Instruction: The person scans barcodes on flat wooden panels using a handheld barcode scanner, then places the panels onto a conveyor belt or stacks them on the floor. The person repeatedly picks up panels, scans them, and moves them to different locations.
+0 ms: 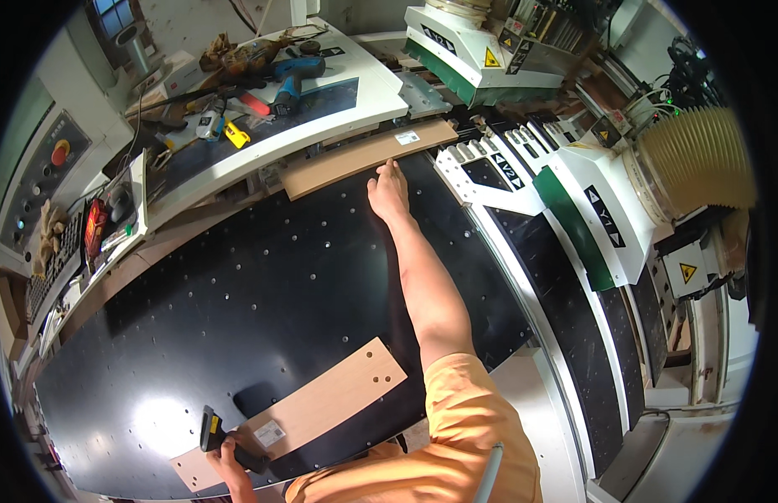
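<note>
Held upright in my left hand (pixel 230 463), at the lower left, is a black handheld barcode scanner (pixel 211 429) with a yellow mark. It stands over one end of a light wooden board (pixel 322 401), which has drilled holes at both ends and a white label beside the scanner. My right arm stretches far forward across the black table. The right hand (pixel 389 194) has its fingers reaching to the near edge of a second wooden board (pixel 355 162), where they seem to touch it. That board also bears a white label, to the right of its middle.
Both boards lie on a black table (pixel 263 310) dotted with small studs. A white machine head (pixel 603 214) with a ribbed hose is at the right; another (pixel 481 54) stands at the back. A bench (pixel 376 96) holds power tools. A control panel (pixel 54 159) is at the left.
</note>
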Demonstrator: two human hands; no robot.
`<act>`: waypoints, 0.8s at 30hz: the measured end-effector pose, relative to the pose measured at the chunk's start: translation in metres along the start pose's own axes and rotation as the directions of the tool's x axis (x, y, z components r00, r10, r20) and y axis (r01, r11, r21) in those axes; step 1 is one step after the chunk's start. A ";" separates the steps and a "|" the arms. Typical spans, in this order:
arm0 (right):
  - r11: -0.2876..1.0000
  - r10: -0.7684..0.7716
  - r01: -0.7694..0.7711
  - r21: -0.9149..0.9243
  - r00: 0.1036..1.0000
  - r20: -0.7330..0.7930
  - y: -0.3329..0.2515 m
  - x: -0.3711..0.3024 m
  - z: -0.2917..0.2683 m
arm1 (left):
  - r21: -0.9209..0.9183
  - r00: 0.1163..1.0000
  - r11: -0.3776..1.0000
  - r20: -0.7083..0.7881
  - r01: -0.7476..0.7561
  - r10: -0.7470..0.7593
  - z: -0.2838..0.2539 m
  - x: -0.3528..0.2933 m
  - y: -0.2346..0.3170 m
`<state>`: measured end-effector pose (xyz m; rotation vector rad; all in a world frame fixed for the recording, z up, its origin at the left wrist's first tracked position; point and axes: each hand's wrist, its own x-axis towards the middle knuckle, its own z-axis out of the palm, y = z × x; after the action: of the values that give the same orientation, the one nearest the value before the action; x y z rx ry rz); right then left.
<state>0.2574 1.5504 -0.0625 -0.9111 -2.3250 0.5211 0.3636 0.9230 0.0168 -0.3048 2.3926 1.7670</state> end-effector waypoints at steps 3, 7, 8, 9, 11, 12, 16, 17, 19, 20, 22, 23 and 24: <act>0.998 0.020 -0.018 -0.053 0.999 0.037 -0.002 0.000 0.000 | 0.097 0.998 0.995 -0.056 -0.024 0.030 -0.039 -0.001 -0.006; 0.999 0.006 -0.005 -0.038 1.000 0.026 -0.001 0.001 -0.003 | 0.290 0.954 0.949 -0.228 -0.126 0.196 -0.111 0.004 -0.029; 1.000 0.013 -0.013 0.008 1.000 0.017 -0.001 0.001 -0.004 | 0.400 0.944 0.906 -0.226 -0.136 0.241 -0.132 0.000 -0.036; 0.998 0.043 -0.044 0.045 0.999 0.031 -0.001 0.001 -0.005 | 0.396 0.931 0.908 -0.263 -0.134 0.252 -0.148 0.008 -0.043; 0.998 -0.011 0.007 0.070 0.998 0.059 -0.003 -0.006 -0.011 | 0.407 0.928 0.907 -0.287 -0.106 0.237 -0.181 0.020 -0.051; 0.997 -0.036 0.029 0.076 0.994 0.102 -0.004 -0.013 -0.017 | 0.481 0.933 0.876 -0.300 -0.030 0.196 -0.196 0.026 -0.052; 0.982 -0.038 -0.015 0.189 0.962 0.270 -0.022 -0.082 -0.058 | 0.467 0.967 0.884 -0.228 0.009 0.111 -0.208 0.037 -0.056; 0.977 -0.053 -0.005 0.215 0.963 0.264 -0.028 -0.113 -0.076 | 0.461 0.974 0.887 -0.210 0.021 0.086 -0.203 0.038 -0.054; 0.976 -0.021 -0.037 0.215 0.965 0.262 -0.045 -0.175 -0.115 | 0.443 0.983 0.896 -0.178 0.039 0.045 -0.188 0.036 -0.044; 0.993 0.037 -0.068 0.101 0.958 0.284 -0.057 -0.202 -0.130 | 0.412 0.976 0.911 -0.185 -0.032 0.119 -0.176 0.031 -0.040; 1.000 0.023 -0.024 0.001 0.945 0.326 -0.082 -0.247 -0.156 | 0.459 0.981 0.888 -0.153 -0.035 0.118 -0.157 0.020 -0.025; 0.998 0.056 -0.047 -0.033 0.916 0.396 -0.093 -0.264 -0.163 | 0.488 0.984 0.872 -0.136 -0.035 0.116 -0.151 0.011 -0.017; 0.994 0.060 -0.015 -0.111 0.904 0.423 -0.100 -0.276 -0.169 | 0.471 0.986 0.882 -0.128 -0.035 0.107 -0.142 -0.001 -0.013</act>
<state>0.4827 1.3094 0.0154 -0.9692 -2.7553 0.6750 0.3679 0.7840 0.0463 -0.2958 2.8696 1.1605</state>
